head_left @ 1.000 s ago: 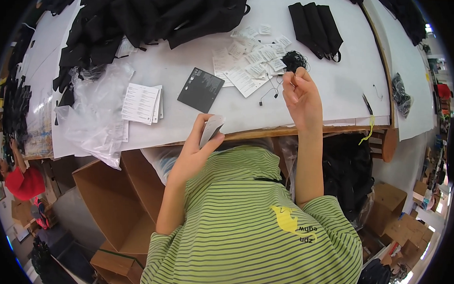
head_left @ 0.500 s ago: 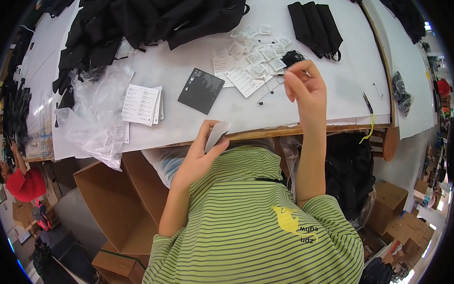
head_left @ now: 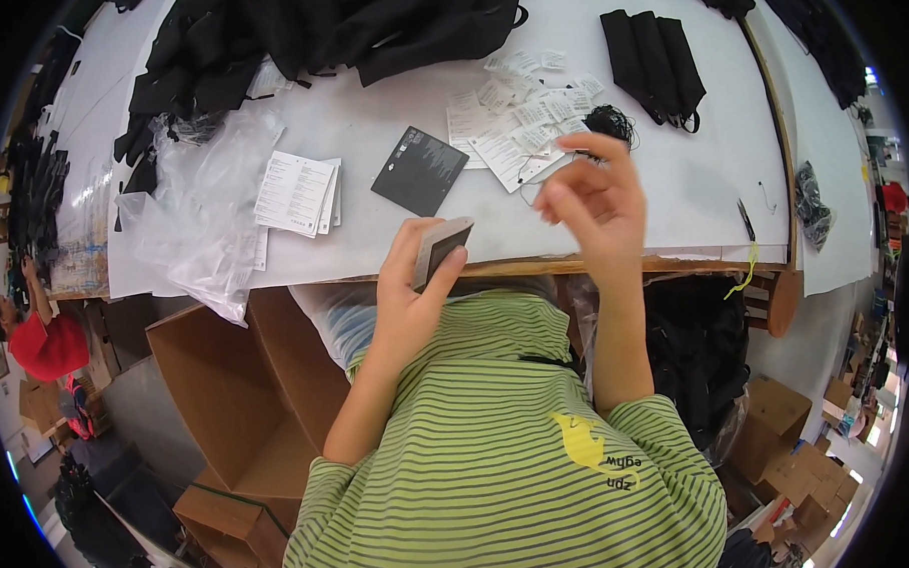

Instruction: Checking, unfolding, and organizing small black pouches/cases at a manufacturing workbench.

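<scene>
Your left hand (head_left: 404,304) grips the dark-faced cards (head_left: 442,248) at the near edge of the tabletop (head_left: 693,182), their long axis slanting forward and rightward. Your right hand (head_left: 609,211) hovers apart, fingers curled; whether they pinch anything, I can't tell. Black cords (head_left: 612,122) lie just beyond it, far nearer than to your left.

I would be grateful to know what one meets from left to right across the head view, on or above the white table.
Clear plastic bag → stack of white cards → left hand holding a dark-faced card → right hand → pointed black tool.
</scene>
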The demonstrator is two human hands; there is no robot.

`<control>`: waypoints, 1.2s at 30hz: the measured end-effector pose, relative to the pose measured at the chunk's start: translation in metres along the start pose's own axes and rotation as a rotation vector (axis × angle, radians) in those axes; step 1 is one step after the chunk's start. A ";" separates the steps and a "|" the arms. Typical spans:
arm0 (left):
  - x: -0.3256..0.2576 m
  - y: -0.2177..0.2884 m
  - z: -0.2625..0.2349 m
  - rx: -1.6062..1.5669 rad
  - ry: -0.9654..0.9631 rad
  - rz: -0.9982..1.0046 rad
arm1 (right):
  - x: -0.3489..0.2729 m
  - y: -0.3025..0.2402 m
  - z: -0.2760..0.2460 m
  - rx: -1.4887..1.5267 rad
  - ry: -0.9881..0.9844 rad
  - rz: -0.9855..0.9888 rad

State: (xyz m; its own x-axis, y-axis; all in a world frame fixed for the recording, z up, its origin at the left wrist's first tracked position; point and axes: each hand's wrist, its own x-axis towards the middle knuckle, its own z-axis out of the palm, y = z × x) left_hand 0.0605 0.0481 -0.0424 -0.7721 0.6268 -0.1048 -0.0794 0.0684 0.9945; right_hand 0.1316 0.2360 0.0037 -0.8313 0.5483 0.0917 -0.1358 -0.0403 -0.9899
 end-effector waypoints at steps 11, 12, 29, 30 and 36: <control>-0.004 0.000 0.002 -0.005 0.035 -0.081 | 0.016 -0.030 -0.020 -0.324 0.207 -0.047; -0.001 -0.001 0.004 -0.036 0.051 -0.069 | 0.024 -0.024 -0.024 -0.323 0.195 -0.034; -0.002 0.012 0.005 0.195 0.185 0.233 | -0.021 0.017 0.038 -0.272 -0.129 -0.216; -0.002 0.013 0.005 0.220 0.193 0.264 | -0.021 0.018 0.038 -0.271 -0.130 -0.216; -0.004 0.012 0.007 0.314 0.266 0.412 | -0.026 0.017 0.040 -0.367 -0.129 -0.230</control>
State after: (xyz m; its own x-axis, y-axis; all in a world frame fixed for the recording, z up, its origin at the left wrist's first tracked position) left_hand 0.0675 0.0520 -0.0304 -0.8347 0.4370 0.3350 0.4205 0.1131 0.9002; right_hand 0.1294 0.1881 -0.0115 -0.8655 0.3985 0.3036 -0.1441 0.3824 -0.9127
